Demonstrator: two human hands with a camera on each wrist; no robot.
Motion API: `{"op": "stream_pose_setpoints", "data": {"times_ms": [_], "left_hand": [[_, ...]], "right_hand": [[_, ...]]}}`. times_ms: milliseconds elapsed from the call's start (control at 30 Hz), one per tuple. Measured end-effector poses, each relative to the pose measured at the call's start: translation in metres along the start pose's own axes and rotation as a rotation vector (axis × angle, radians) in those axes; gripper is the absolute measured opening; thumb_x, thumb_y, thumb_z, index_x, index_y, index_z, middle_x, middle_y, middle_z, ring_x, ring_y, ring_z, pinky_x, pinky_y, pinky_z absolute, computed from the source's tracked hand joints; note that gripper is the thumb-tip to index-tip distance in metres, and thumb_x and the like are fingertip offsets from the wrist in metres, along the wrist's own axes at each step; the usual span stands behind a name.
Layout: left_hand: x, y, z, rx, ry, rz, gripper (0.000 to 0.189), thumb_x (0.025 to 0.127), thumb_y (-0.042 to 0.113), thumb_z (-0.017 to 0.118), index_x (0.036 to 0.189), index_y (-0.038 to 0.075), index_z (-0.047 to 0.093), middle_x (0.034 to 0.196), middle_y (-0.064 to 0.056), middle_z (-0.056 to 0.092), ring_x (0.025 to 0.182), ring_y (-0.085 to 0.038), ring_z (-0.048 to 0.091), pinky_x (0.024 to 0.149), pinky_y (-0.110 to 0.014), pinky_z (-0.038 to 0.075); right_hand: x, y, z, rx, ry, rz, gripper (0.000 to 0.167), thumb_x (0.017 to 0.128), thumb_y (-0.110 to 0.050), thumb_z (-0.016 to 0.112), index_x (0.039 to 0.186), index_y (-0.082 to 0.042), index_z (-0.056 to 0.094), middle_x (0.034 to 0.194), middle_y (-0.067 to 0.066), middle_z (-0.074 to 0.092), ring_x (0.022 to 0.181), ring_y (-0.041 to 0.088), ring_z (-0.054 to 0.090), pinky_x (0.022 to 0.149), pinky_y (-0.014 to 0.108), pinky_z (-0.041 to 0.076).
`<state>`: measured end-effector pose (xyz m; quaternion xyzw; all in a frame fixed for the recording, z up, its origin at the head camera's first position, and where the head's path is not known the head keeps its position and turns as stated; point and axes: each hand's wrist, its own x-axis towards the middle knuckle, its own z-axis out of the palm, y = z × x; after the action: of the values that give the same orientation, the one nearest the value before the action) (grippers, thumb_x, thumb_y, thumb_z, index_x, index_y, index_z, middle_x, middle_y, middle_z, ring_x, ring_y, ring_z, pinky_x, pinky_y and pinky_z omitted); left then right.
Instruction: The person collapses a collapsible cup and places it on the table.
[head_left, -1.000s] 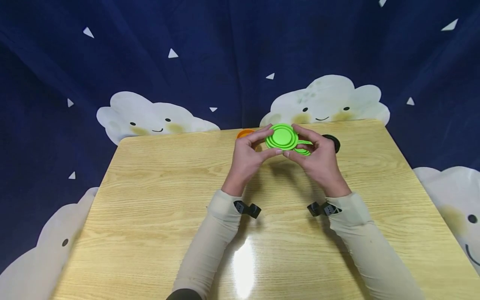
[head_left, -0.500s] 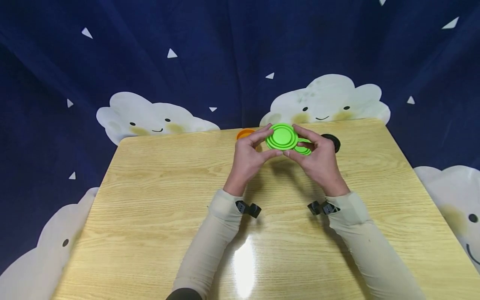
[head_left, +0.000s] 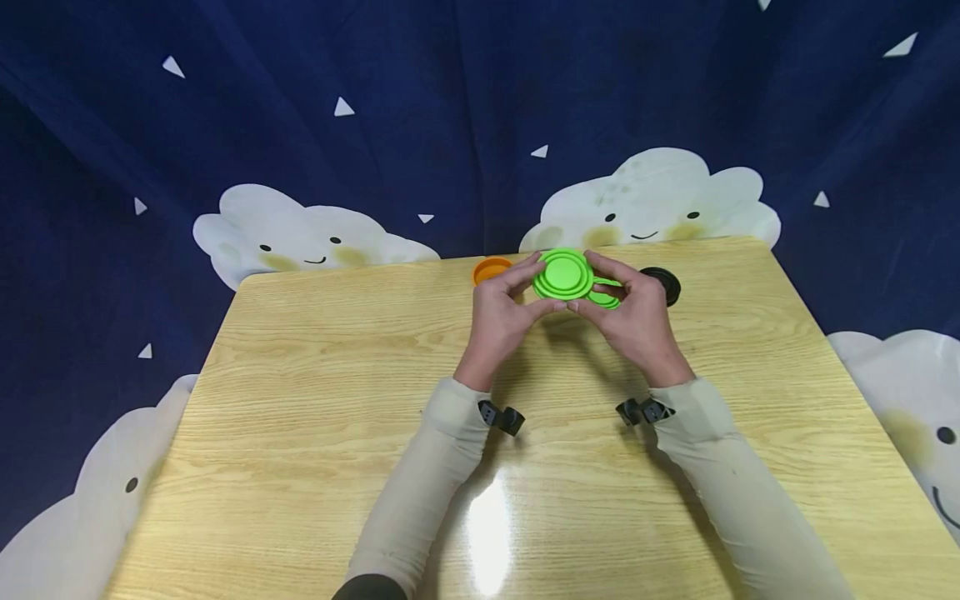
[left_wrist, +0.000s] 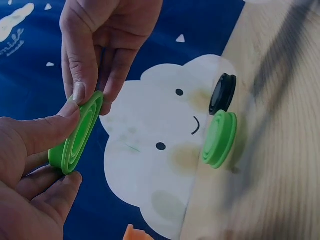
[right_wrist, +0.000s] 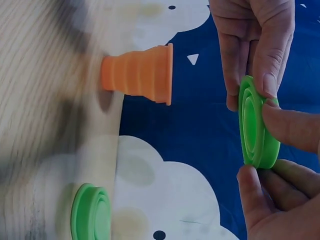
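Note:
A round green collapsible cup, folded flat into concentric rings, is held up between both hands above the far side of the table. My left hand pinches its left edge, thumb below and fingers above. On the opposite edge my right hand has the same kind of pinch. The left wrist view shows the held cup edge-on, thumbs on its near face. A second flattened green cup rests on the table, partly hidden behind the right hand in the head view.
An orange collapsible cup stands extended near the far table edge, left of the hands. To the right is a flattened black cup. A dark blue curtain with white clouds hangs behind the wooden table.
The left hand has shifted very slightly right. Both hands keep their pinch on the green cup, which stays nearly in place.

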<state>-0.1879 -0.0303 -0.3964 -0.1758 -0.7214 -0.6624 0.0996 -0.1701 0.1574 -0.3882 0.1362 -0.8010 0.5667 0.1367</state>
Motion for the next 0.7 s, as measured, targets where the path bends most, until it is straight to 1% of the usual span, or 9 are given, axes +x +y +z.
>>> {"op": "stream_pose_setpoints", "data": {"times_ms": [67,167,267,400,467,633,700], "left_hand": [[0.000,-0.003,0.001,0.006,0.003,0.003,0.056,0.072,-0.006,0.087,0.124,-0.007,0.066,0.136,-0.016,0.061,0.126,-0.018,0.058,0.098,-0.025,0.049],[0.001,-0.007,0.002,0.014,0.010,0.011,0.055,0.071,-0.007,0.087,0.123,-0.009,0.067,0.135,-0.018,0.061,0.125,-0.017,0.058,0.097,-0.025,0.050],[0.001,-0.012,0.003,0.017,0.018,0.008,0.055,0.071,-0.007,0.087,0.122,-0.010,0.067,0.135,-0.020,0.061,0.124,-0.016,0.059,0.096,-0.024,0.051],[0.001,-0.018,0.005,0.047,0.031,0.000,0.055,0.071,-0.005,0.087,0.122,-0.009,0.067,0.134,-0.018,0.062,0.123,-0.017,0.060,0.094,-0.023,0.051],[0.001,-0.021,0.006,0.110,0.041,0.002,0.056,0.070,0.000,0.089,0.121,-0.007,0.069,0.132,-0.014,0.064,0.122,-0.017,0.060,0.095,-0.022,0.050],[0.001,-0.027,0.006,0.332,0.047,0.022,0.057,0.068,0.013,0.093,0.119,0.000,0.072,0.126,-0.010,0.067,0.121,-0.019,0.062,0.102,-0.024,0.045],[0.001,-0.029,0.006,0.385,0.042,0.026,0.057,0.068,0.014,0.094,0.119,0.000,0.073,0.126,-0.010,0.067,0.120,-0.022,0.062,0.103,-0.026,0.045]], "right_hand": [[0.001,0.003,0.001,-0.016,-0.001,-0.004,0.062,0.080,0.004,0.083,0.137,0.002,0.059,0.134,0.018,0.061,0.112,0.030,0.065,0.089,0.020,0.053],[0.002,0.006,0.002,-0.039,-0.003,-0.004,0.062,0.080,0.004,0.083,0.137,0.003,0.059,0.134,0.018,0.061,0.112,0.030,0.065,0.089,0.020,0.053],[0.003,0.010,0.003,-0.043,-0.005,-0.002,0.062,0.080,0.006,0.082,0.136,0.005,0.059,0.134,0.021,0.060,0.114,0.033,0.064,0.089,0.022,0.053],[0.004,0.015,0.005,-0.039,-0.010,-0.006,0.061,0.079,0.007,0.082,0.135,0.008,0.058,0.132,0.025,0.060,0.114,0.038,0.063,0.090,0.025,0.054],[0.004,0.018,0.006,-0.040,-0.014,0.000,0.061,0.079,0.007,0.082,0.135,0.008,0.058,0.131,0.026,0.061,0.113,0.038,0.064,0.090,0.028,0.055],[0.004,0.024,0.006,-0.064,-0.034,0.039,0.059,0.080,0.006,0.082,0.134,0.006,0.059,0.130,0.024,0.062,0.112,0.036,0.065,0.090,0.039,0.055],[0.004,0.027,0.007,-0.080,-0.043,0.049,0.059,0.080,0.005,0.082,0.134,0.007,0.059,0.131,0.023,0.062,0.111,0.036,0.066,0.090,0.041,0.055]]}}
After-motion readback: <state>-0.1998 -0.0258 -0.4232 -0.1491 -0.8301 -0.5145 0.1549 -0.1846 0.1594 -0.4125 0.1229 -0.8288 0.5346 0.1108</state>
